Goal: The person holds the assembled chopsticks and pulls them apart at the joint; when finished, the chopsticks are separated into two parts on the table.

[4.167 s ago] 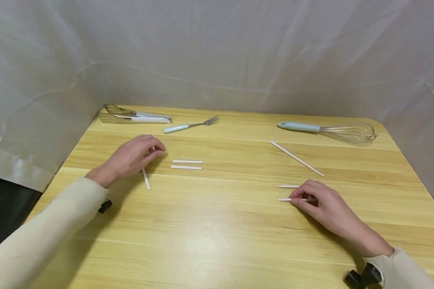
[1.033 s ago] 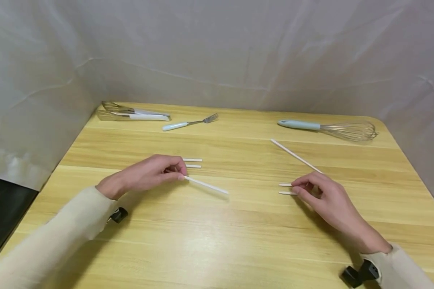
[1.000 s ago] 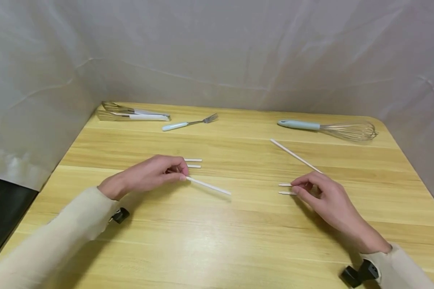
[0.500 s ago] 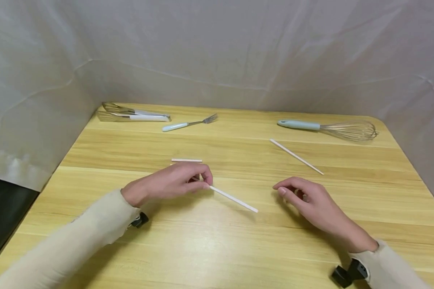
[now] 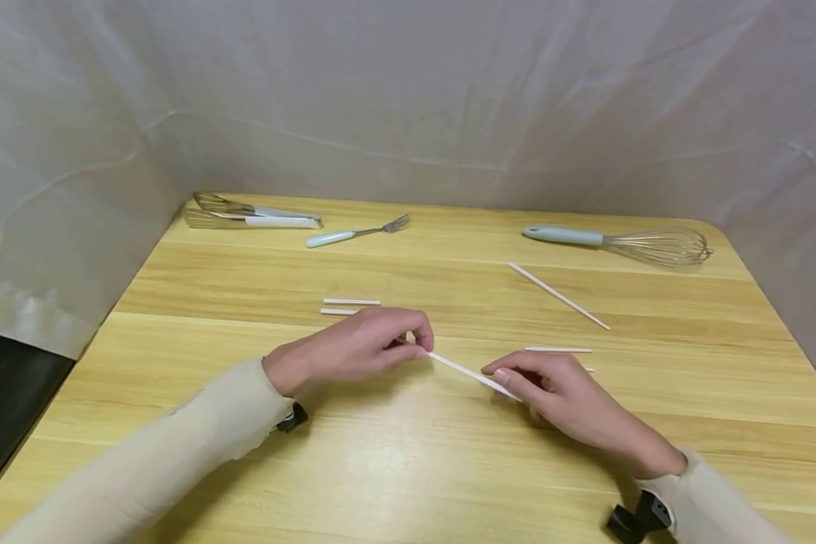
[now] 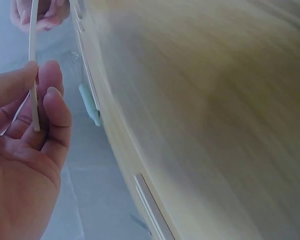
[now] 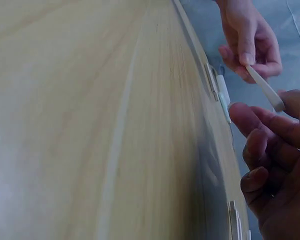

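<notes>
My left hand [image 5: 360,344] pinches a slim white chopstick [image 5: 459,368] between thumb and fingers, and it slants down to the right above the table. In the left wrist view its near end lies over the curled fingers [image 6: 57,112]. My right hand [image 5: 571,393] is at the chopstick's other end, fingers loosely bent. In the right wrist view that end sits between thumb and forefinger with a gap at the forefinger; whether the thumb touches it I cannot tell. Two short white sticks [image 5: 351,301] lie behind my left hand. Two more [image 5: 557,349] lie behind my right hand, one mostly hidden.
Another long white chopstick [image 5: 559,295] lies slanted on the wooden table [image 5: 381,468]. Along the back edge are metal tongs [image 5: 282,222] with white handles, a fork [image 5: 353,233] and a whisk [image 5: 612,243], both with pale blue handles. A grey curtain [image 5: 408,98] hangs behind.
Earlier my left hand picked up the chopstick from the left; it has since moved right with it. My right hand has left the short sticks and come left to the chopstick's far end.
</notes>
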The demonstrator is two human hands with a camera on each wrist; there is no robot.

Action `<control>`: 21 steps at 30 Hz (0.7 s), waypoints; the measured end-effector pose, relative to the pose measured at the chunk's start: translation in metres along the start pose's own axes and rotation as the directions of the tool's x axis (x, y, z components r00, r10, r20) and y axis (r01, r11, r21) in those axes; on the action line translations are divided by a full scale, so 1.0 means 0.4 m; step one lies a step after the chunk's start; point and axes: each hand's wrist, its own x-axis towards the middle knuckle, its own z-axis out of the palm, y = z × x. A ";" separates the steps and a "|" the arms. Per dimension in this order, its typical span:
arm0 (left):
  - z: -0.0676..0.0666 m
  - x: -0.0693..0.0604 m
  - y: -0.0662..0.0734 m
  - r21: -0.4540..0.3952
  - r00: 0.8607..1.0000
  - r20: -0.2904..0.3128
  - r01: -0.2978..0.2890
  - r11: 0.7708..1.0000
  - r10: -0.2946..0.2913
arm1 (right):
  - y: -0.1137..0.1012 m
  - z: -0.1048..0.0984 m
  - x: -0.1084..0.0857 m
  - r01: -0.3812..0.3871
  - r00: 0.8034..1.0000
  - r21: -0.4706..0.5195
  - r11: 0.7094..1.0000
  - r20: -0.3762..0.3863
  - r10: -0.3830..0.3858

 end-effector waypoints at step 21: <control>0.009 0.037 0.027 -0.059 0.991 -0.108 0.075 0.995 -0.081 | -0.022 0.006 0.006 0.061 0.997 0.064 0.996 0.034 -0.063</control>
